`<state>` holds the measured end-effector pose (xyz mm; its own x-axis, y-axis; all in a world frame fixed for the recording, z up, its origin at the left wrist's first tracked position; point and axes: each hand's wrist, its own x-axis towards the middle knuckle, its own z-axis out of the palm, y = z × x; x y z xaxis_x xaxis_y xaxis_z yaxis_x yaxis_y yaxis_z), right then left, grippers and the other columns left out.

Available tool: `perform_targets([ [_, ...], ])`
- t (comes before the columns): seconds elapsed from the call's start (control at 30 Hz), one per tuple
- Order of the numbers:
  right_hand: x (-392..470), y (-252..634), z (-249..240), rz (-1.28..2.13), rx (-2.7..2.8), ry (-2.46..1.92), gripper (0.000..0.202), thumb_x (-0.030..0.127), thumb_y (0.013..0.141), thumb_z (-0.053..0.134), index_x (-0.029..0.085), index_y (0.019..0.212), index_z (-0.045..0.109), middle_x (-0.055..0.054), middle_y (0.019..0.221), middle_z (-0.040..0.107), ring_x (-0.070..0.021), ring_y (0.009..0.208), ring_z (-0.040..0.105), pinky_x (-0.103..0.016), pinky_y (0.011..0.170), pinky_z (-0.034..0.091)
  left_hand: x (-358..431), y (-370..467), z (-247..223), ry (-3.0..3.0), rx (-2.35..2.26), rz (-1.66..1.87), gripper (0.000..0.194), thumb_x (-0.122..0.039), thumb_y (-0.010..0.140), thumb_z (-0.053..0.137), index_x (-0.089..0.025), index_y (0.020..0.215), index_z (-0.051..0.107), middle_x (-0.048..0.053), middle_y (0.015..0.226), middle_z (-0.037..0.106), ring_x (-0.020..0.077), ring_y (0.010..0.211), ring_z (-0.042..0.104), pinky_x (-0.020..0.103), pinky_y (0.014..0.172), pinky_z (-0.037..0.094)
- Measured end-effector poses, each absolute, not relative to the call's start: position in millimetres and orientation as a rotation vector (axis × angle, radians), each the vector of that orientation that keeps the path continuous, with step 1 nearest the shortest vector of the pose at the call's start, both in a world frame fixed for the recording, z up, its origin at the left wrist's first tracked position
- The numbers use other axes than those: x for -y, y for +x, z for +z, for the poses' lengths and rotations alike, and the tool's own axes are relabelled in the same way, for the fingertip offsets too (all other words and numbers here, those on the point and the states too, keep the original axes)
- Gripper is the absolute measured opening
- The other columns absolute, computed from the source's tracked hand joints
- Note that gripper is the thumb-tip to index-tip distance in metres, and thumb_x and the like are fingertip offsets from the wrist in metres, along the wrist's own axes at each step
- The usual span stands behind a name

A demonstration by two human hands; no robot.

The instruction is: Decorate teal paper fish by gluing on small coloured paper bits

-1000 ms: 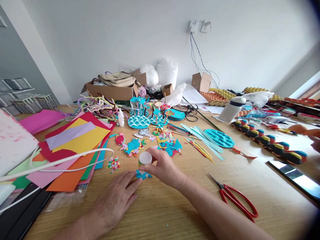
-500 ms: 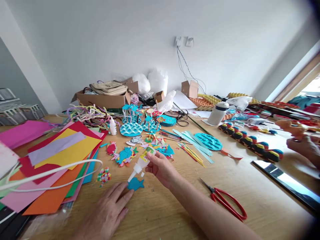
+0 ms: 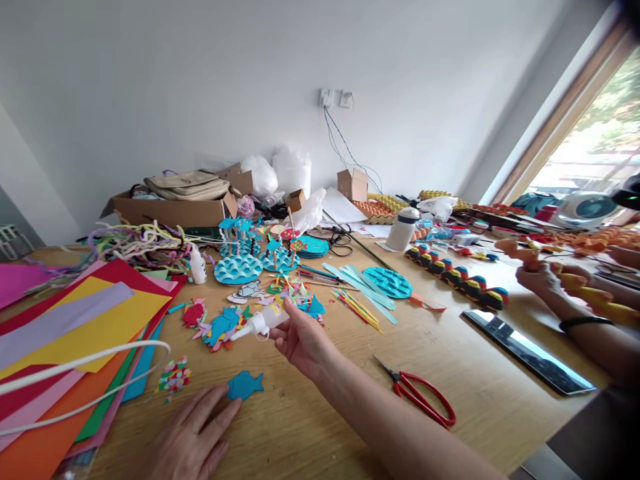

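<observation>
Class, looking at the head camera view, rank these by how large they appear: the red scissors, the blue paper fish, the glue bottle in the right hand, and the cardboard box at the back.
1. Cardboard box, though farthest away.
2. Red scissors.
3. Glue bottle and blue paper fish look alike; no ranking.

Both forearms are bare, without sleeves, and neither the left grip (image 3: 193,437) nor the right grip (image 3: 300,337) wears rings.

Craft workroom, coloured paper (image 3: 100,320), scissors (image 3: 420,399)
</observation>
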<state>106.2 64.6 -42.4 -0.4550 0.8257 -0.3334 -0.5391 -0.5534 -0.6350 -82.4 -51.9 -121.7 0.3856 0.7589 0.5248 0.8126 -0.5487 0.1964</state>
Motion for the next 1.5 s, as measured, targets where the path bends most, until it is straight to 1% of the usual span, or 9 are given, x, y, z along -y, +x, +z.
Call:
perform_targets([
  [0.13, -66.0, 110.1, -34.8, 2.083, 0.530, -0.787, 0.034, 0.036, 0.089, 0.039, 0.007, 0.087, 0.056, -0.007, 0.060, 0.066, -0.0106, 0.049, 0.063, -0.013, 0.039, 0.045, 50.5, -83.3, -125.2, -2.537, 1.474, -0.873, 0.065, -0.012, 0.083, 0.036, -0.046, 0.133, 0.012, -0.007, 0.107, 0.063, 0.0187, 0.095, 0.060, 0.033, 0.074, 0.057],
  [0.27, -61.7, 112.3, -28.0, 2.012, 0.632, -0.780, 0.031, 0.040, 0.085, 0.045, 0.010, 0.088, 0.054, -0.006, 0.064, 0.066, -0.0117, 0.051, 0.063, -0.015, 0.041, 0.045, 49.9, -85.1, -127.7, -2.540, 1.459, -0.878, 0.066, -0.009, 0.083, 0.034, -0.047, 0.133, 0.013, -0.008, 0.106, 0.063, 0.0178, 0.093, 0.062, 0.032, 0.071, 0.058],
  [0.47, -57.9, 113.4, -30.9, 1.913, 0.858, -0.723, 0.034, 0.046, 0.074, 0.057, 0.017, 0.087, 0.047, -0.003, 0.073, 0.063, -0.0134, 0.056, 0.065, -0.012, 0.034, 0.031, 49.4, -87.6, -127.1, -2.527, 1.454, -0.813, 0.063, -0.010, 0.082, 0.036, -0.047, 0.131, 0.021, -0.008, 0.108, 0.062, 0.0164, 0.097, 0.060, 0.029, 0.075, 0.056],
  [0.63, -60.6, 116.1, -36.4, 1.837, 1.153, -0.710, 0.039, 0.038, 0.065, 0.068, 0.019, 0.089, 0.045, -0.001, 0.079, 0.062, -0.0105, 0.055, 0.062, -0.013, 0.036, 0.028, 54.0, -85.7, -119.9, -2.516, 1.458, -0.697, 0.049, -0.017, 0.085, 0.035, -0.039, 0.129, 0.033, -0.005, 0.114, 0.059, 0.0148, 0.102, 0.056, 0.024, 0.081, 0.052],
  [0.73, -60.1, 115.8, -38.5, 1.648, 1.426, -0.771, 0.038, 0.034, 0.062, 0.070, 0.018, 0.088, 0.047, 0.002, 0.072, 0.058, -0.0083, 0.056, 0.057, -0.015, 0.040, 0.030, 57.0, -84.0, -115.7, -2.473, 1.430, -0.580, 0.037, -0.023, 0.086, 0.039, -0.032, 0.121, 0.046, 0.000, 0.115, 0.058, 0.0178, 0.101, 0.056, 0.028, 0.083, 0.051],
  [0.9, -57.0, 112.9, -44.7, 1.396, 1.841, -0.871, 0.037, 0.032, 0.054, 0.075, 0.019, 0.077, 0.049, 0.006, 0.063, 0.048, -0.0080, 0.056, 0.044, -0.018, 0.048, 0.034, 58.8, -83.5, -112.9, -2.507, 1.454, -0.385, 0.038, -0.023, 0.084, 0.045, -0.026, 0.122, 0.046, 0.006, 0.119, 0.054, 0.0220, 0.106, 0.052, 0.038, 0.088, 0.047],
  [1.2, -49.9, 112.1, -44.8, 1.258, 2.041, -0.701, 0.032, 0.037, 0.061, 0.069, 0.019, 0.079, 0.051, 0.003, 0.069, 0.051, -0.0098, 0.060, 0.045, -0.019, 0.051, 0.036, 59.3, -79.4, -104.3, -2.552, 1.474, -0.364, 0.036, -0.020, 0.083, 0.044, -0.021, 0.120, 0.048, 0.009, 0.118, 0.053, 0.0240, 0.106, 0.051, 0.042, 0.087, 0.048],
  [1.4, -46.1, 111.5, -44.1, 1.413, 2.060, -0.689, 0.030, 0.036, 0.068, 0.064, 0.019, 0.085, 0.048, 0.003, 0.068, 0.051, -0.0087, 0.056, 0.046, -0.018, 0.047, 0.037, 58.7, -80.5, -106.0, -2.571, 1.515, -0.351, 0.039, -0.017, 0.083, 0.045, -0.022, 0.121, 0.045, 0.009, 0.120, 0.051, 0.0237, 0.108, 0.049, 0.042, 0.089, 0.046],
  [1.5, -45.5, 110.8, -44.1, 1.280, 2.163, -0.722, 0.027, 0.032, 0.066, 0.067, 0.018, 0.082, 0.051, 0.002, 0.070, 0.052, -0.0095, 0.060, 0.046, -0.018, 0.051, 0.037, 59.4, -80.6, -107.1, -2.572, 1.524, -0.361, 0.039, -0.017, 0.083, 0.045, -0.022, 0.121, 0.045, 0.009, 0.121, 0.050, 0.0240, 0.109, 0.049, 0.043, 0.089, 0.046],
])
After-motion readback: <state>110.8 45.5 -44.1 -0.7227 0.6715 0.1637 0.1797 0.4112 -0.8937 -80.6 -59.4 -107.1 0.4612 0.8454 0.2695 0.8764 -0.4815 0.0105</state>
